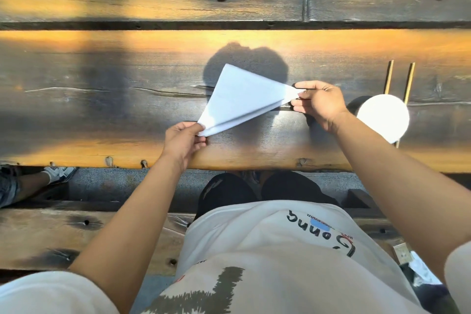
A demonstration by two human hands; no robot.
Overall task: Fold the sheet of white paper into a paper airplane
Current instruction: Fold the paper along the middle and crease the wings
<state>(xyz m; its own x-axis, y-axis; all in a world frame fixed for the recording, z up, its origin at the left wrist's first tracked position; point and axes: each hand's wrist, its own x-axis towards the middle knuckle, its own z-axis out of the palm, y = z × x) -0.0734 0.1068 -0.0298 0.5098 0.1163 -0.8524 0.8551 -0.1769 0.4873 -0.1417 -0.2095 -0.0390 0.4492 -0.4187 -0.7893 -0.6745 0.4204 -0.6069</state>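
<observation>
The white paper (240, 99) is folded into a long triangular wedge, held just above the dark wooden table (127, 99). Its pointed tip faces right and its wide end faces left. My right hand (318, 104) pinches the pointed tip between thumb and fingers. My left hand (184, 141) pinches the near left corner of the wide end. A layered fold line runs along the near edge of the paper. The far left corner sticks up toward the table's middle.
A round white disc (382, 117) on thin wooden sticks (409, 81) lies on the table right of my right hand. The table's near edge (229, 166) runs above my knees. Another person's leg and white shoe (60, 173) show under the table at left.
</observation>
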